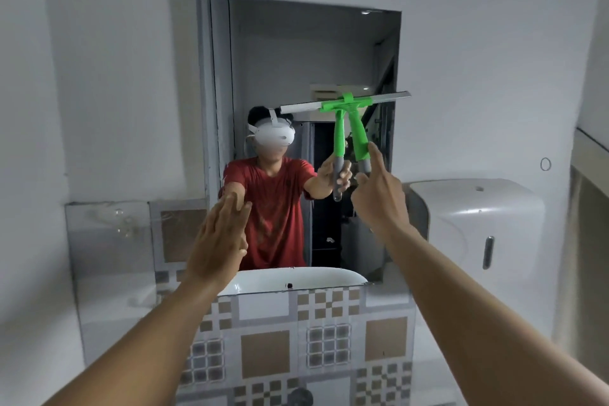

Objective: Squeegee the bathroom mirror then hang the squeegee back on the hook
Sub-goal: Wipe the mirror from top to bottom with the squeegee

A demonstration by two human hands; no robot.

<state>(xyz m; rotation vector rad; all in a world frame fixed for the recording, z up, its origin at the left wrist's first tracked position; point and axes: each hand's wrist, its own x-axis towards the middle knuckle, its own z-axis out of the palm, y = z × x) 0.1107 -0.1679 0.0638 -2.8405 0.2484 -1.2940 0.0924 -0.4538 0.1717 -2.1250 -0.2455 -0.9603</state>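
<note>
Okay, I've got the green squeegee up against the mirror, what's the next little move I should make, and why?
Probably pull the squeegee straight down the mirror in one stroke. The right hand grips its handle, and the blade lies nearly level against the right half of the glass, about mid-height, with more mirror below it. The left hand is open and flat near the glass, holding nothing.

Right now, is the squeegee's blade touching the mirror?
Touching. In the head view the squeegee blade meets its own reflection on the mirror with no gap; the right hand holds it.
</note>
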